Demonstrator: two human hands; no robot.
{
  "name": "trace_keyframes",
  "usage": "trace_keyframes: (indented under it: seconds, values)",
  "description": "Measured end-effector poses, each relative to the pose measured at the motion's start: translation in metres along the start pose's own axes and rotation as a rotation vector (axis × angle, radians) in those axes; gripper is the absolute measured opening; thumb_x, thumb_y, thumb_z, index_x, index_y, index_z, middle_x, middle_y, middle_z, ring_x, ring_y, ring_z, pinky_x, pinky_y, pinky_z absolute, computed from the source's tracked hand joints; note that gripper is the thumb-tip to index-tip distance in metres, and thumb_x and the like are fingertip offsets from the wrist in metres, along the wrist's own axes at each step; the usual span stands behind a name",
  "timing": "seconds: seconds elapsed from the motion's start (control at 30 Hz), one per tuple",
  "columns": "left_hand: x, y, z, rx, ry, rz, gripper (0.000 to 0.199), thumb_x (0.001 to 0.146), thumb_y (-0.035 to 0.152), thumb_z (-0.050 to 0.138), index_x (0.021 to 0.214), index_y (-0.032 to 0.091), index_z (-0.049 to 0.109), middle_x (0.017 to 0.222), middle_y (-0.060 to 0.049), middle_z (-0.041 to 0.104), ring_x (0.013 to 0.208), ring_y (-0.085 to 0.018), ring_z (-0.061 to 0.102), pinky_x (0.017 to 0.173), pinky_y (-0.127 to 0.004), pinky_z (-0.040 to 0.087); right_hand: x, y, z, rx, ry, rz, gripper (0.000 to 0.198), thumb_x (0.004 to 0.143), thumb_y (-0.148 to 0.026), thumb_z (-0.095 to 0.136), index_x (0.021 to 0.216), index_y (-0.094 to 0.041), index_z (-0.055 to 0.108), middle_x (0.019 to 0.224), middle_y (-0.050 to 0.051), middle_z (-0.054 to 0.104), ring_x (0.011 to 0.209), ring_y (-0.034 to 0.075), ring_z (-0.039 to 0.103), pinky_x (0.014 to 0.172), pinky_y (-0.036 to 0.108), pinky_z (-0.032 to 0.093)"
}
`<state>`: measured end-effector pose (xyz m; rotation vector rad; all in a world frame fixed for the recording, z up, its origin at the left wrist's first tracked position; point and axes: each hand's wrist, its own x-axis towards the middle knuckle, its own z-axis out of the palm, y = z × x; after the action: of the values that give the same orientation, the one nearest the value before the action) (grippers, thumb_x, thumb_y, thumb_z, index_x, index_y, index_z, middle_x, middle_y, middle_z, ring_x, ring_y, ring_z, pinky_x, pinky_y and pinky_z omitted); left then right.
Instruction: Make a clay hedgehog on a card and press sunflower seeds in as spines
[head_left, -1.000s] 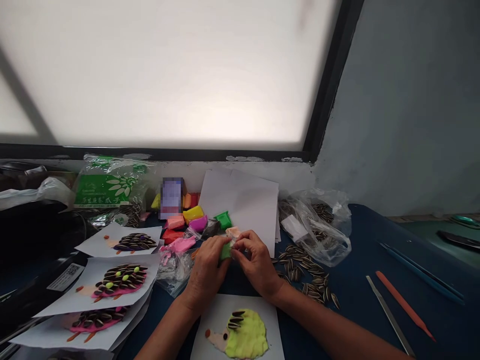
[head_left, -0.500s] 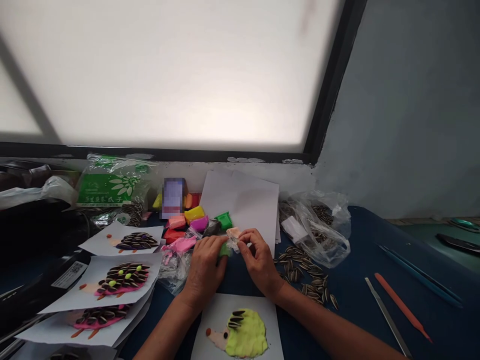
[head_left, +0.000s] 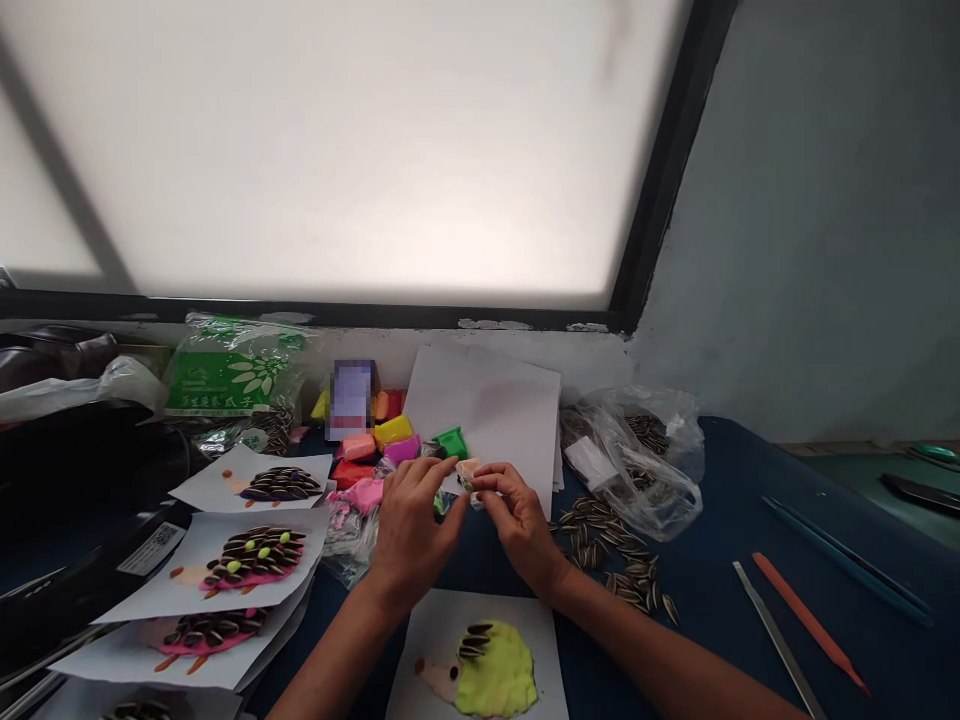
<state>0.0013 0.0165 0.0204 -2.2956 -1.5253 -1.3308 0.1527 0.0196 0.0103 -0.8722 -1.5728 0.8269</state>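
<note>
My left hand (head_left: pixel 416 525) hovers over the packets of coloured clay, thumb and forefinger apart and nothing between them. The thumb and forefinger of my right hand (head_left: pixel 517 520) are pinched on a small green piece (head_left: pixel 470 487), probably clay. Behind those fingertips lies a peach-coloured packet (head_left: pixel 468 466). Closer to me, a paper sheet (head_left: pixel 405 690) bears a clay hedgehog (head_left: pixel 499 670) with a yellow-green body, a peach face and a few sunflower seeds pressed into its upper left. Pink clay (head_left: pixel 364 495) on crumpled wrapping sits left of my left hand.
Loose sunflower seeds (head_left: pixel 600 535) and a plastic bag of seeds (head_left: pixel 637 460) lie to the right. Beyond are a metal blade tool (head_left: pixel 776 635), an orange clay tool (head_left: pixel 814 625) and blue tweezers (head_left: pixel 847 560). Finished hedgehog sheets (head_left: pixel 150 590) are stacked left. White paper (head_left: pixel 487 400) stands behind.
My left thumb and forefinger have spread apart, away from the green clay. My right fingertips now hold a small green piece. The view has shifted slightly.
</note>
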Motion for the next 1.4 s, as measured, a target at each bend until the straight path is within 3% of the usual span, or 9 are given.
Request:
trace_keyframes:
  seconds: [0.13, 0.37, 0.53, 0.6, 0.73, 0.9, 1.07, 1.17, 1.4]
  values:
    - [0.001, -0.002, 0.0, -0.053, -0.095, -0.046, 0.017, 0.086, 0.031, 0.059, 0.082, 0.024, 0.073, 0.075, -0.002, 0.072, 0.072, -0.021, 0.061, 0.074, -0.037, 0.043, -0.001, -0.003, -0.001, -0.007, -0.058, -0.064, 0.028, 0.081, -0.01, 0.044, 0.087, -0.021, 0.069, 0.104, 0.006, 0.059, 0.106, 0.019, 0.057, 0.097, 0.034, 0.043]
    - [0.002, -0.003, -0.001, -0.172, -0.162, -0.135, 0.021, 0.086, 0.027, 0.056, 0.074, 0.022, 0.072, 0.073, -0.001, 0.072, 0.07, -0.019, 0.061, 0.076, -0.035, 0.042, -0.001, -0.002, 0.001, -0.065, 0.013, -0.007, 0.021, 0.083, -0.016, 0.046, 0.086, -0.02, 0.066, 0.096, 0.005, 0.062, 0.083, 0.016, 0.058, 0.068, 0.026, 0.047]
    - [0.005, -0.001, -0.003, -0.308, -0.278, -0.286, 0.023, 0.08, 0.033, 0.061, 0.062, 0.018, 0.062, 0.061, 0.001, 0.064, 0.06, -0.015, 0.054, 0.06, -0.026, 0.038, 0.004, -0.003, 0.001, -0.008, 0.02, 0.083, 0.016, 0.087, -0.029, 0.054, 0.094, -0.019, 0.063, 0.096, 0.004, 0.065, 0.075, 0.014, 0.058, 0.066, 0.025, 0.047]
    - [0.005, -0.001, -0.002, -0.347, -0.299, -0.312, 0.028, 0.078, 0.036, 0.062, 0.058, 0.018, 0.058, 0.056, 0.002, 0.059, 0.056, -0.013, 0.05, 0.056, -0.025, 0.035, 0.008, -0.005, -0.001, 0.039, -0.024, 0.114, 0.017, 0.087, -0.033, 0.056, 0.087, -0.018, 0.063, 0.086, 0.003, 0.064, 0.069, 0.013, 0.056, 0.063, 0.025, 0.047]
    - [0.004, -0.002, 0.0, -0.275, -0.297, -0.256, 0.032, 0.078, 0.037, 0.064, 0.054, 0.018, 0.052, 0.054, 0.003, 0.056, 0.055, -0.012, 0.047, 0.057, -0.025, 0.032, 0.01, -0.014, -0.007, -0.037, -0.09, 0.151, 0.023, 0.086, -0.032, 0.058, 0.069, -0.016, 0.06, 0.06, -0.003, 0.053, 0.056, 0.011, 0.048, 0.055, 0.023, 0.041]
    - [0.004, 0.003, -0.002, -0.081, -0.338, -0.112, 0.025, 0.08, 0.025, 0.061, 0.057, 0.018, 0.054, 0.06, 0.001, 0.06, 0.061, -0.014, 0.05, 0.068, -0.029, 0.033, 0.003, -0.022, -0.013, -0.183, -0.137, 0.163, 0.009, 0.08, -0.023, 0.066, 0.075, -0.016, 0.068, 0.072, 0.0, 0.065, 0.066, 0.013, 0.055, 0.062, 0.024, 0.042]
    - [0.006, 0.008, -0.007, -0.094, -0.506, -0.038, 0.014, 0.08, 0.021, 0.058, 0.067, 0.018, 0.062, 0.068, 0.0, 0.064, 0.07, -0.016, 0.055, 0.075, -0.031, 0.034, -0.006, -0.026, -0.02, -0.278, -0.177, 0.147, 0.01, 0.079, -0.014, 0.064, 0.071, -0.017, 0.069, 0.065, -0.002, 0.06, 0.061, 0.011, 0.051, 0.059, 0.023, 0.04]
    - [0.01, 0.004, -0.01, -0.14, -0.614, -0.108, 0.012, 0.076, 0.02, 0.06, 0.085, 0.02, 0.068, 0.078, 0.0, 0.066, 0.074, -0.016, 0.057, 0.067, -0.026, 0.035, -0.016, -0.033, -0.027, -0.32, -0.186, 0.151, 0.01, 0.078, -0.013, 0.064, 0.071, -0.016, 0.069, 0.064, -0.003, 0.058, 0.058, 0.01, 0.048, 0.057, 0.022, 0.038]
    - [0.013, 0.002, -0.022, -0.184, -1.045, -0.194, 0.015, 0.065, 0.023, 0.061, 0.076, 0.02, 0.07, 0.066, 0.003, 0.062, 0.063, -0.014, 0.054, 0.053, -0.022, 0.033, -0.042, -0.044, -0.034, -0.316, -0.367, 0.206, 0.017, 0.074, -0.004, 0.06, 0.076, -0.016, 0.072, 0.071, -0.001, 0.064, 0.063, 0.01, 0.053, 0.057, 0.02, 0.038]
